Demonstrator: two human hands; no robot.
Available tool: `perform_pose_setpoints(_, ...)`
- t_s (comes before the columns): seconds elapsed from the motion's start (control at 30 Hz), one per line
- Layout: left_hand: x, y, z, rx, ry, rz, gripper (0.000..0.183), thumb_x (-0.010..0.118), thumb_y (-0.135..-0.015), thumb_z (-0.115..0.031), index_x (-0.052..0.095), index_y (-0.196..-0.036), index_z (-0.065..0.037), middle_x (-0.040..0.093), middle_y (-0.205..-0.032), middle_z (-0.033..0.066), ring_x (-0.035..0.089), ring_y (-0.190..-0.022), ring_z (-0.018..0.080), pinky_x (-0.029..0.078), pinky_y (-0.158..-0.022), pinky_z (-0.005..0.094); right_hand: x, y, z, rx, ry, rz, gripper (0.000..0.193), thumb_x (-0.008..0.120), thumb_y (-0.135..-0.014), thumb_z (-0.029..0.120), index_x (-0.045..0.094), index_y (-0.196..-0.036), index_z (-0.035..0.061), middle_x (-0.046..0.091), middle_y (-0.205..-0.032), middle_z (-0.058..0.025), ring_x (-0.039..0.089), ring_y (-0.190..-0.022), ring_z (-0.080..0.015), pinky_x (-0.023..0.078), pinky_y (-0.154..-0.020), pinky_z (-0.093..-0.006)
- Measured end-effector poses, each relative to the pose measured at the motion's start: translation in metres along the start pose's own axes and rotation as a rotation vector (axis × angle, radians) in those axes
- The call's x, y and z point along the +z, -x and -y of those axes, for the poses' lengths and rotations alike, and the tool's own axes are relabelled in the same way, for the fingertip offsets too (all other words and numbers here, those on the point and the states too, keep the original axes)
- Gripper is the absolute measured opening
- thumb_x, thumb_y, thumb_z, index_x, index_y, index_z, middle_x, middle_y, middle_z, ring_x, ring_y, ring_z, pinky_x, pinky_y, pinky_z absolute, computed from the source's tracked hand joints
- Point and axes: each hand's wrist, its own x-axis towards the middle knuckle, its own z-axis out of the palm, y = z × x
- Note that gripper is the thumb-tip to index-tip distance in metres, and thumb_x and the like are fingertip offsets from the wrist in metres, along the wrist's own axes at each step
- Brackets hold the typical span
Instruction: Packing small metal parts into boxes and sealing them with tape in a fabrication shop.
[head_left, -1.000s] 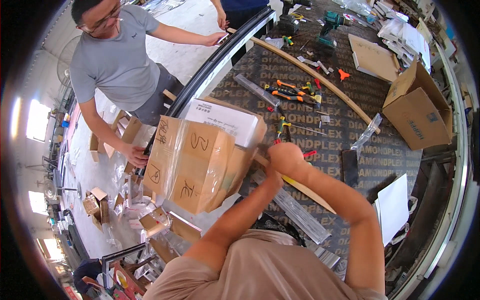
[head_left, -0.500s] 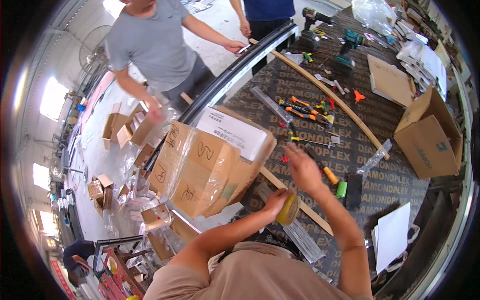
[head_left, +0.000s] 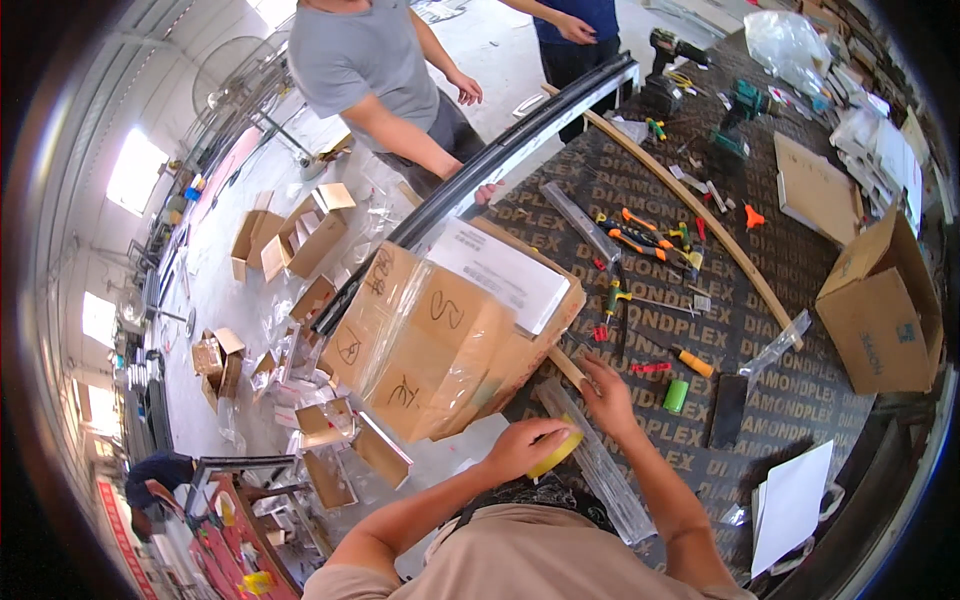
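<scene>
My left hand grips a roll of yellow tape close to my body. Ahead and to the right of it, my right hand has its fingers curled at a narrow wooden strip; hand and forearm hide the strip's nearer part. A clear-wrapped bundle of long strips lies on the board between my two arms. Just left of my right hand, a taped cardboard box with a white label sheet rests by a long dark frame bar.
Pliers, screwdrivers, a green cylinder and cordless drills lie on the printed board. An open carton stands at right. Two people are across the bar; one person's hand is at it. Cartons litter the floor.
My right hand has come down and nearer, from above the tools to the wooden strip. My left hand has moved left with the tape. The person in grey has reached toward the bar.
</scene>
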Motion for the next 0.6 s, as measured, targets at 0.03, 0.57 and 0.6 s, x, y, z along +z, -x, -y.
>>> perform_pose_setpoints(0.03, 0.003, -0.006, -0.002, 0.161, -0.064, -0.123, 0.024, 0.058, -0.091, -0.020, 0.064, -0.110, -0.008, 0.067, -0.089, 0.0107, 0.063, -0.076, 0.0195, 0.048, -0.068, 0.0296, -0.008, 0.011, 0.006, 0.259, -0.161, -0.055, 0.032, 0.054, -0.085, 0.003, 0.059, -0.116, 0.0012, 0.059, -0.117, -0.0196, 0.060, -0.104, -0.0271, 0.045, -0.091, -0.0345)
perform_pose_setpoints(0.57, 0.033, 0.027, 0.031, 0.048, -0.145, 0.008, 0.054, 0.050, -0.094, -0.029, 0.029, -0.139, -0.008, 0.062, -0.110, 0.0174, 0.062, -0.097, 0.0332, 0.049, -0.083, 0.0398, -0.043, 0.045, -0.005, 0.702, -0.593, -0.116, 0.052, 0.065, -0.085, 0.028, 0.049, -0.122, -0.0055, 0.056, -0.112, -0.0125, 0.058, -0.097, -0.0205, 0.048, -0.079, -0.0322)
perform_pose_setpoints(0.6, 0.020, 0.037, 0.055, -0.017, -0.158, 0.137, 0.045, 0.049, -0.094, -0.032, 0.040, -0.131, -0.008, 0.063, -0.108, 0.0157, 0.062, -0.096, 0.0324, 0.049, -0.082, 0.0394, -0.049, 0.041, -0.010, 0.782, -0.304, -0.130, 0.049, 0.065, -0.085, 0.029, 0.054, -0.118, -0.0053, 0.057, -0.111, -0.0135, 0.058, -0.096, -0.0207, 0.048, -0.078, -0.0335)
